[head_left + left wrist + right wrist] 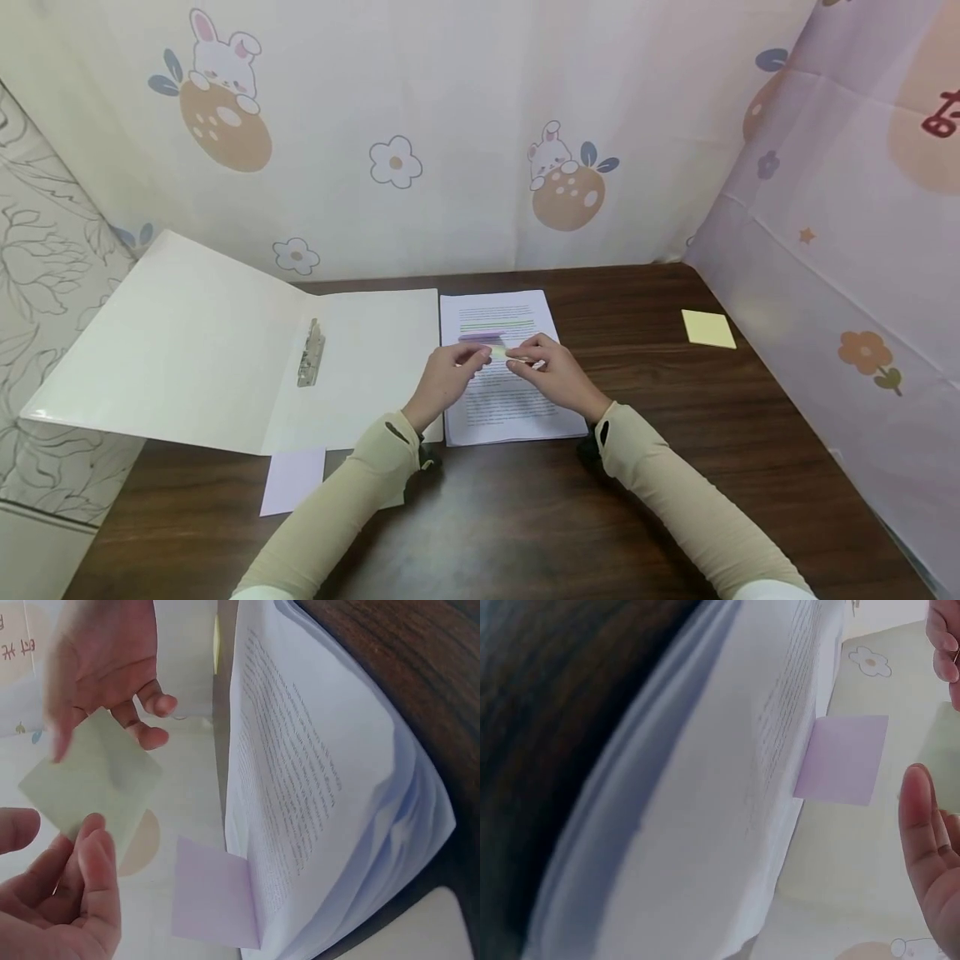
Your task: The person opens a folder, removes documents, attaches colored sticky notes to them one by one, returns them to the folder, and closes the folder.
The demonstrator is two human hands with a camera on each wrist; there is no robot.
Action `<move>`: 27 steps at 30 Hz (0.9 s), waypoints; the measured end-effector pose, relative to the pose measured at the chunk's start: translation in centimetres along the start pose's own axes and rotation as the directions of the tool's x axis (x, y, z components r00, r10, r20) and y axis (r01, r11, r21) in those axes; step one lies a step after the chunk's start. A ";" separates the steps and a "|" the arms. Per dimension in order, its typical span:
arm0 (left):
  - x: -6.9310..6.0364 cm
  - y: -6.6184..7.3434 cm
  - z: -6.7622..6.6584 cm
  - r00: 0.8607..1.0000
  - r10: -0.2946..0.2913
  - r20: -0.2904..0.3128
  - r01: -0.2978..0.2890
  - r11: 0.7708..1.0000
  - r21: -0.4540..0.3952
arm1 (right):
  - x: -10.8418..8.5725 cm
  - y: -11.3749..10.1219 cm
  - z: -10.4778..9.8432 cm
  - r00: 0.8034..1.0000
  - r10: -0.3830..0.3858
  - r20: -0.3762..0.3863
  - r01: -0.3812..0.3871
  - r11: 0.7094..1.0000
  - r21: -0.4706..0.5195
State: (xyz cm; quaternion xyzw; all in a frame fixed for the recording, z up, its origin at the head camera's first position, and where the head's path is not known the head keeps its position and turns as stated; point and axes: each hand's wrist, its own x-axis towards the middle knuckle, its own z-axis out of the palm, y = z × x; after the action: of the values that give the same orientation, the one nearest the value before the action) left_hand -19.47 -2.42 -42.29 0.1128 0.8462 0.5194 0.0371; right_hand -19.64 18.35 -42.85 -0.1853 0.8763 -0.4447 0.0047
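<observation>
A pale yellow-green sticky note [498, 352] [94, 776] [943, 754] is held above the printed stack [498, 408] [300, 750] [682, 795]. The left hand [448, 377] [64, 900] touches the note's lower corner with its fingers in the left wrist view. On the opposite side, the right hand [557, 375] [105, 671] [937, 859] pinches the note. A purple sticky note [482, 337] [216, 894] [844, 759] stands up from the top page, beyond the hands in the head view. Green highlighting marks lines near the page's top.
An open white binder [375, 358] with a metal clip [311, 354] lies left of the stack. A purple pad [292, 481] sits partly under its lower edge. A yellow pad [708, 328] lies at the right on the dark wooden table [495, 533]. Patterned curtains stand behind.
</observation>
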 end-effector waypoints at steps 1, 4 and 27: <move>0.0 -0.1 0.0 1.000 0.002 -0.013 -0.002 1.000 -0.013 | 0.0 0.0 0.0 1.000 0.001 -0.004 -0.001 1.000 0.013; 0.0 -0.3 0.1 0.999 0.007 -0.042 -0.010 0.998 -0.065 | -0.1 0.0 0.0 1.000 0.005 -0.027 -0.003 0.999 0.040; -0.3 -0.5 0.1 0.995 -0.073 -0.069 0.062 0.988 -0.142 | 0.4 1.2 0.0 0.976 0.218 -0.002 -0.212 0.954 0.211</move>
State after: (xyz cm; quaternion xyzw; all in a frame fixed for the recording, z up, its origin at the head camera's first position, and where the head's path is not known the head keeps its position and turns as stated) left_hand -19.19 -2.61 -42.84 0.0618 0.8118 0.5798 0.0310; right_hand -20.43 18.84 -43.74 -0.0818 0.8394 -0.5337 0.0617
